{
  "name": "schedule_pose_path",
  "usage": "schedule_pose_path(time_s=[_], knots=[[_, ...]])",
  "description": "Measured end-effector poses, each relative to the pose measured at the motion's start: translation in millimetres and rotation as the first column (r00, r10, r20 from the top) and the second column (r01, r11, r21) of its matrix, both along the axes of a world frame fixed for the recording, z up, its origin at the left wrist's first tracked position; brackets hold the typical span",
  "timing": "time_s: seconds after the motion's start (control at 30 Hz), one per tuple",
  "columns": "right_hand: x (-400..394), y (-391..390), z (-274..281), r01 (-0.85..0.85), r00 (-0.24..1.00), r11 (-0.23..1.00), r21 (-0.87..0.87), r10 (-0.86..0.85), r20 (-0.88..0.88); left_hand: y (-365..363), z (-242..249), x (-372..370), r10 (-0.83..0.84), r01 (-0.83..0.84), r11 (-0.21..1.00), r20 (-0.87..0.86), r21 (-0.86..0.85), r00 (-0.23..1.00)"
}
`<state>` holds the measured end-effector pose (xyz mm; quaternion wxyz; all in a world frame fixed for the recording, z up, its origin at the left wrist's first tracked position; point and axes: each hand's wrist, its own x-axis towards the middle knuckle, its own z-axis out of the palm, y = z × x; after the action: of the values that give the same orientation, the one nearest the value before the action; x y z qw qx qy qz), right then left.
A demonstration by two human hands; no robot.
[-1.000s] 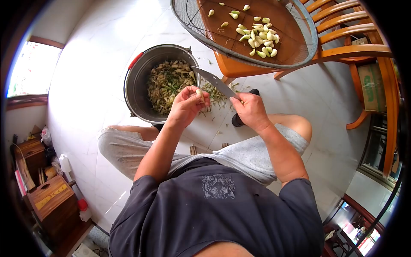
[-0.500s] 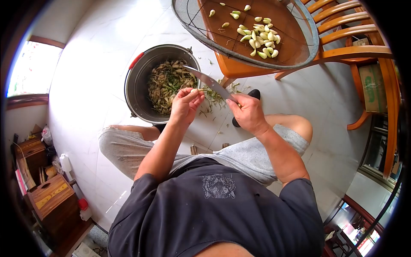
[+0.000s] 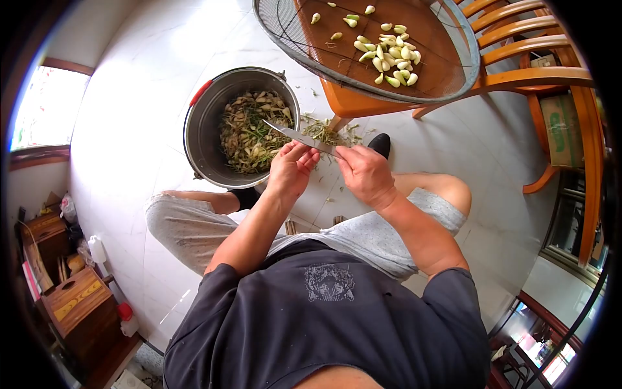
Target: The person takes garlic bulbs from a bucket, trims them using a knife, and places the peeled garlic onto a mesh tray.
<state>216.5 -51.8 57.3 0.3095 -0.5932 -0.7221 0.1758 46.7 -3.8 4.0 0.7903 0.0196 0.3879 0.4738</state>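
In my right hand (image 3: 368, 176) is the handle of a knife (image 3: 291, 134), its long blade pointing left past the near side of the metal bucket (image 3: 194, 146). My left hand (image 3: 290, 170) is closed in a pinch at the blade, on what appears to be a garlic clove, mostly hidden by knife and fingers. Unpeeled garlic (image 3: 249, 146) with dry skins and green bits lies in the bucket. Up and to the right, peeled garlic cloves (image 3: 392, 55) rest in a round mesh sieve (image 3: 295, 52).
The sieve sits on a wooden chair (image 3: 350, 107). Green and pale trimmings (image 3: 321, 131) lie on the tiled floor between bucket and chair, near my dark shoe (image 3: 380, 145). A small wooden cabinet (image 3: 74, 298) stands at the lower left, a cardboard box (image 3: 562, 129) at the right.
The knife has come down and left, its blade now lying across my left fingertips. My right hand has turned and moved closer to the left. The view has shifted slightly.
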Motion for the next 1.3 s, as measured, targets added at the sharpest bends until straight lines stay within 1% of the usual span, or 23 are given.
schedule_pose_path(time_s=[0.17,0.4,0.7,0.83,0.97,1.0,1.07,1.1,1.17,1.2,1.3], knots=[[0.7,-0.9,-1.3,-0.006,1.000,1.000,0.030,0.006,0.021,-1.8,2.0,1.0,-0.042,0.042,0.999,0.000,-0.014,0.999],[1.7,-1.4,-3.6,-0.007,0.999,0.998,0.066,0.005,0.037,-1.0,3.1,2.0,-0.054,0.054,0.999,-0.007,0.003,0.999],[2.5,-2.5,-3.1,-0.011,0.999,0.999,0.033,0.010,0.030,-1.0,-0.2,3.2,-0.045,0.046,0.999,-0.036,0.028,0.998],[2.5,-2.2,-6.2,-0.010,0.998,0.998,0.057,0.006,0.068,-0.6,2.4,5.2,-0.044,0.045,0.998,-0.047,0.038,0.998],[2.8,-2.0,-6.7,-0.003,0.998,0.998,0.057,-0.001,0.066,-1.0,-2.4,4.6,-0.061,0.063,0.997,-0.057,0.044,0.997],[2.6,-2.0,-6.6,0.000,0.998,0.999,0.054,-0.003,0.058,-0.8,-2.5,3.4,-0.077,0.081,0.994,-0.060,0.072,0.995],[11.8,-1.9,-26.2,0.050,0.992,0.997,-0.064,-0.042,0.119,0.0,-1.9,-0.4,-0.110,0.119,0.984,-0.068,0.129,0.992],[16.4,-1.4,-28.1,0.078,0.987,0.990,-0.120,-0.059,0.151,0.7,1.6,-2.1,-0.111,0.125,0.981,-0.099,0.147,0.989],[29.6,-3.3,-22.7,0.149,0.970,0.945,-0.292,-0.081,0.231,4.4,12.4,-7.2,-0.109,0.138,0.973,-0.159,0.187,0.981],[32.5,-2.1,-18.5,0.186,0.958,0.910,-0.371,-0.085,0.273,7.1,17.7,-9.3,-0.104,0.136,0.969,-0.159,0.204,0.982],[34.1,-0.7,-15.7,0.191,0.964,0.880,-0.436,-0.085,0.251,16.7,36.1,-16.3,-0.132,0.182,0.933,-0.175,0.309,0.976]])
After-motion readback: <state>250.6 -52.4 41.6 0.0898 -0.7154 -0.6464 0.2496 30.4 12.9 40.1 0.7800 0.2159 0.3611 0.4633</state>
